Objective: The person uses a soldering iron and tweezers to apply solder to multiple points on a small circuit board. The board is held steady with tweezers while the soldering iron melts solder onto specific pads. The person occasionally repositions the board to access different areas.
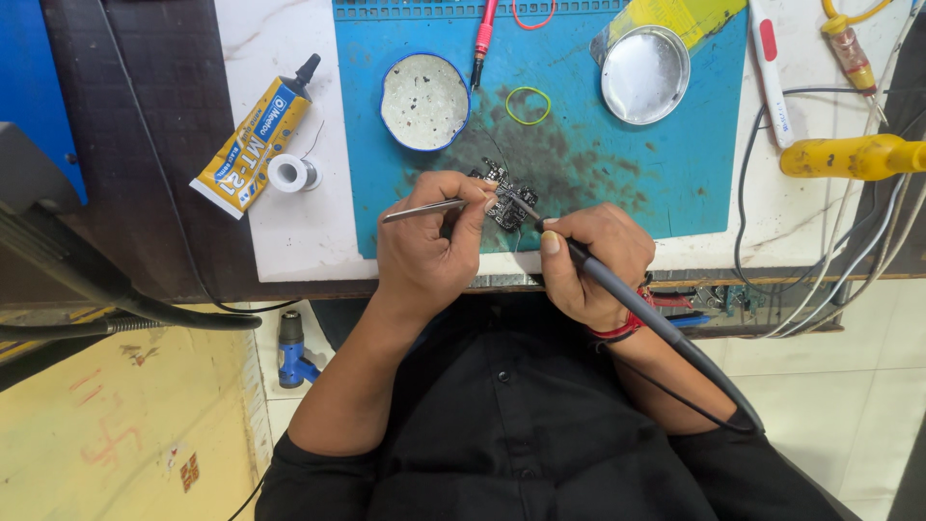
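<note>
**Both grips busy on a tiny black circuit board**

Left grip first: the left hand [424,246] is pinched shut on a pair of metal tweezers [424,208], tips pointing right onto the small black circuit board [506,198]. Right hand [590,259] is wrapped pen-style around a dark soldering iron [627,294], tip touching the board from the right, cord running back past the wrist. So neither hand is free, both clamped on their tools.

That board sits near the front edge of the blue work mat [598,174], right between the two hands, on a sooty, stained patch. It looks light and stiff but pretty delicate, with little parts all over the top. I'd guess it slides around easily, so hold it by the bare edges or pin a corner with the tweezers, not by the components.

Stuff with labels: a yellow glue tube [253,140] with a black nozzle and a blue-and-white label lies diagonally on the white surface [289,241] left of the mat, with a small spool of solder wire [291,174] just beside it. A yellow packet [680,17] lies at the mat's top right, partly under a shiny round tin lid [644,74]. Another round tin [424,101] with a blue rim and pale speckled filling is further left, and a green rubber band [528,105] lies between them
</note>
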A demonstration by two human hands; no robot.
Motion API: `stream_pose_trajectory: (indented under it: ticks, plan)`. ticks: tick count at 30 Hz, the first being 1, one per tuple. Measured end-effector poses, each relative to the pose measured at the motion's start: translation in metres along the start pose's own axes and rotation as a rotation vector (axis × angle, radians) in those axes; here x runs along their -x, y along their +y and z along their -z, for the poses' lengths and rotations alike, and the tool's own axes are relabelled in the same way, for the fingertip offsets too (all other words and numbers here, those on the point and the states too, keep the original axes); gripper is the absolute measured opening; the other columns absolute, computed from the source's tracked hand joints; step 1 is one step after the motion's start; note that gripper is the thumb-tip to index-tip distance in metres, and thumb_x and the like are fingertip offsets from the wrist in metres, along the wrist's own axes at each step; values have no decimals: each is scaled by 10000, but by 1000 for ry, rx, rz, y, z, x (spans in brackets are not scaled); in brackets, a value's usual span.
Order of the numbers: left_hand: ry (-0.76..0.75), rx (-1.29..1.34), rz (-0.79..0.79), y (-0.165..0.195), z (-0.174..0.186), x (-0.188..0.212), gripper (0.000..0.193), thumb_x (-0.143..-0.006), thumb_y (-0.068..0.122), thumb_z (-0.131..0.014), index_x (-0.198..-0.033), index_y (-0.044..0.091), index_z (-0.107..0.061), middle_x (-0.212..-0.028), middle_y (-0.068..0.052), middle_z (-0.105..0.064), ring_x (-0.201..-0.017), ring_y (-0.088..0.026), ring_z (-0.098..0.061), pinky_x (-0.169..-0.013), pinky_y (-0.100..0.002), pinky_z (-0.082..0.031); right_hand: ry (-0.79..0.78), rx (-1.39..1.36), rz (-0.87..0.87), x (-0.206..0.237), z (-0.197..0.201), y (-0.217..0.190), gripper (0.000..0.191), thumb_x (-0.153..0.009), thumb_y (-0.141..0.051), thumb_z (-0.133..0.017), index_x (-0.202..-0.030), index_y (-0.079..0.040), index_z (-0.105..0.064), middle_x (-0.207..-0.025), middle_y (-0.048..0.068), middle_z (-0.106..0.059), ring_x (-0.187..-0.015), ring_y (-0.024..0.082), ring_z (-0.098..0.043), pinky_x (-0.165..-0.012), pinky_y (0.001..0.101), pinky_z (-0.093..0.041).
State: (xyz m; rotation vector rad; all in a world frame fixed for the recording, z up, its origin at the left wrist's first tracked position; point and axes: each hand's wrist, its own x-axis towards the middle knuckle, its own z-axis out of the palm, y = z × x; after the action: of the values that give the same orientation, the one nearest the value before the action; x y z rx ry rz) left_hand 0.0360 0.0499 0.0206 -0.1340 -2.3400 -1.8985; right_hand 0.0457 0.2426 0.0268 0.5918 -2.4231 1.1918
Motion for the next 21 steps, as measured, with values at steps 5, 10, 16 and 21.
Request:
stream_pose_trajectory:
  ticks: [5,10,16,21]
  plan:
    - [-3,0,6,-1,0,0,111,-1016,30,-702,-1032,28,-593,-1027,-90,-779,-711,-64,-693,-606,-214,-535,5,-10,4,0,0,1,66,-958,-25,-694,-967,-23,-629,-846,114,-696,-687,269,-647,-656,364,-489]
    - [1,-7,-7,-1,0,-1,113,-1016,28,-704,-1031,28,-592,-1023,-90,-776,-710,-64,-691,-609,-216,-534,11,-7,7,0,0,1,62,-958,-24,-690,-969,-23,-629,-850,115,-700,-696,270,-655,-663,365,-495]
    - [1,-9,-4,-1,0,0,113,-1018,36,-703,-1032,31,-591,-1027,-90,-777,-709,-64,-689,-609,-217,-534,11,-9,-6,0,0,1,57,-961,-27,-688,-970,-22,-632,-853,115,-700,-700,271,-655,-664,366,-497]
    - [2,-15,-3,-1,0,0,113,-1019,40,-704,-1031,34,-592,-1032,-88,-778,-714,-63,-695,-609,-218,-536,10,-3,-3,1,0,1,56,-959,-30,-690,-966,-22,-634,-841,111,-694,-689,270,-648,-658,369,-491]
